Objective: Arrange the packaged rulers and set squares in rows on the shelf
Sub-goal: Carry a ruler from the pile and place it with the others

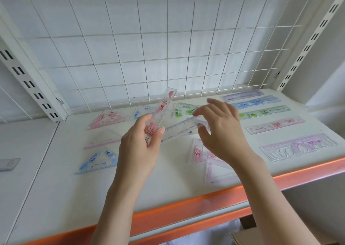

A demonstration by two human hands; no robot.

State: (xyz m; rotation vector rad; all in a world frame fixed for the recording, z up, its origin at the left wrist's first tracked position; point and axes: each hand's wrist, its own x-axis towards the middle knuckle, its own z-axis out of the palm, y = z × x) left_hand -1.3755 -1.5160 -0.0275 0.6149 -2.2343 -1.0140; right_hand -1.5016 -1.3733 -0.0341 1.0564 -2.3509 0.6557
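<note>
Surface: white shelf [56, 198] with an orange front edge [186, 205], backed by a white wire grid panel [149, 39]; slotted white uprights [28, 80] stand at both sides.

Rulers, right end, laid in a row front to back, five counted: purple stencil ruler [298, 146] nearest the edge, then pink ruler [275, 125], green ruler [265, 111], blue ruler [257, 101], and lilac ruler [242, 94] by the grid.

Set squares, loose on the left and centre: at least two pink [106, 118], two blue [96, 160], one green [184, 108]; more pink packets lie under the right forearm, count unclear.

Left hand [141, 145]: thumb and fingers curled around the lower end of a red-printed clear ruler [163, 108], held up tilted above the shelf.

Right hand [222, 130]: fingers loosely spread, fingertips pinching one end of a clear ruler with blue print [179, 130], which slants toward the left hand.
</note>
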